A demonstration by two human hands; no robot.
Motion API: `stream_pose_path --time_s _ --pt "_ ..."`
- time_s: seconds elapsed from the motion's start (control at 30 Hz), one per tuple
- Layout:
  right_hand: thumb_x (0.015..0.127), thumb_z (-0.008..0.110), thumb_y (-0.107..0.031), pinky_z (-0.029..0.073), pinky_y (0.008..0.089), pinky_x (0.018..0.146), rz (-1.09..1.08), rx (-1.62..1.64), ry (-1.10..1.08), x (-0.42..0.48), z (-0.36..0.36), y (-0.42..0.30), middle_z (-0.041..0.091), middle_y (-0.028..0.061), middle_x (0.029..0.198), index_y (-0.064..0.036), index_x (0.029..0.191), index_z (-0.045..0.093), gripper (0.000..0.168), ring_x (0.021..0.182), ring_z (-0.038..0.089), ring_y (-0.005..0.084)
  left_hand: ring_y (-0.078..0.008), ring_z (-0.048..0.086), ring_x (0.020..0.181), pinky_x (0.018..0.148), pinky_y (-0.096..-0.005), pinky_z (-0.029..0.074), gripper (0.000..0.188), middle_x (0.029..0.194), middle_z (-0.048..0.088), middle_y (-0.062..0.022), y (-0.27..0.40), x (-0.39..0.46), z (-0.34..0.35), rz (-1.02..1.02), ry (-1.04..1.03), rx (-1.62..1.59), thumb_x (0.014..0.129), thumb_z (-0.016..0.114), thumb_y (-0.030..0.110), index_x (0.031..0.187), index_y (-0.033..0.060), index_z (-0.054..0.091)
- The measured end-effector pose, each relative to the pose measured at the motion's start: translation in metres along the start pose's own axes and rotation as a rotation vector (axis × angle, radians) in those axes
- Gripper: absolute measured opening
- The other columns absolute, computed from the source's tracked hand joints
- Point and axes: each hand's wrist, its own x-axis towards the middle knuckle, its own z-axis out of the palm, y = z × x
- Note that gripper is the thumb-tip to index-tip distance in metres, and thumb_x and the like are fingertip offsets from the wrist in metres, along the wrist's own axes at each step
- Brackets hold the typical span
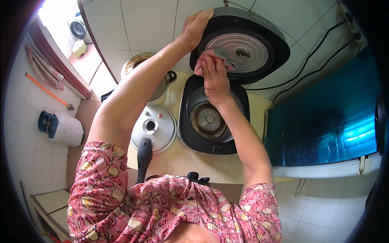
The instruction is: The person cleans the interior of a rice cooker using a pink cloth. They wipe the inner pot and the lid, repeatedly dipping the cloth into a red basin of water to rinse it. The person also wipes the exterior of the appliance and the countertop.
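Observation:
A black rice cooker (238,148) stands on the counter with its lid (278,36) raised towards the tiled wall. My left hand (196,29) grips the lid's upper left edge. In my right hand (216,80) is a pink cloth (200,62), pressed against the left part of the lid's round metal inner plate (252,51). Under my right wrist the cooker's body lies uncovered, its heating plate (209,119) ringed with brown stains. To the cooker's left lies a metal pressure cooker lid (162,130) with a black handle.
Behind my left forearm stands a metal pot (159,91), partly hidden. A blue-topped appliance (316,121) is at the right. Black cables (307,68) run along the wall to the sockets. The counter's front edge (225,179) is near my body. A gas cylinder (68,129) stands at the left.

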Motion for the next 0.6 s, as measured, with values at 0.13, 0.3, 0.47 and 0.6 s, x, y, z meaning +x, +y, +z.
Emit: stream_pose_path --time_s 0.13,0.3,0.47,0.6 --pt "0.075 0.055 -0.002 0.04 0.0354 0.097 -0.02 0.104 -0.031 -0.025 0.001 0.012 0.047 0.0067 0.131 -0.001 0.122 0.052 0.048 0.125 0.042 0.024 -0.0197 0.049 0.081 0.083 -0.0285 0.04 0.038 0.09 0.059 -0.014 -0.007 -0.002 -0.003 0.067 -0.017 0.106 0.092 0.044 0.034 0.1 -0.0027 0.052" --pt "0.075 0.054 0.001 0.041 0.0327 0.097 -0.053 0.181 -0.232 -0.05 -0.021 0.05 0.048 0.0079 0.13 0.0 0.122 0.051 0.047 0.123 0.044 0.0227 -0.0209 0.054 0.088 0.085 -0.0286 0.04 0.035 0.096 0.061 -0.0157 -0.006 0.003 -0.004 -0.073 -0.07 0.007 0.093 0.043 0.03 0.102 -0.0028 0.053" --pt "0.073 0.055 0.002 0.04 0.0363 0.099 -0.127 0.018 -0.291 -0.06 -0.046 0.074 0.049 0.0091 0.13 0.003 0.119 0.052 0.047 0.123 0.044 0.025 -0.0212 0.056 0.091 0.086 -0.0292 0.041 0.034 0.1 0.062 -0.0159 0.0 0.001 -0.003 -0.145 -0.078 -0.002 0.092 0.045 0.028 0.105 -0.0019 0.055" --pt "0.072 0.054 0.006 0.037 0.0412 0.101 -0.041 -0.069 -0.2 -0.066 -0.055 0.075 0.047 0.016 0.13 0.005 0.122 0.049 0.051 0.124 0.041 0.0331 -0.0175 0.054 0.094 0.088 -0.0295 0.041 0.038 0.103 0.061 -0.0102 -0.016 -0.001 0.0 -0.103 -0.077 -0.157 0.092 0.046 0.032 0.109 -0.0009 0.056"
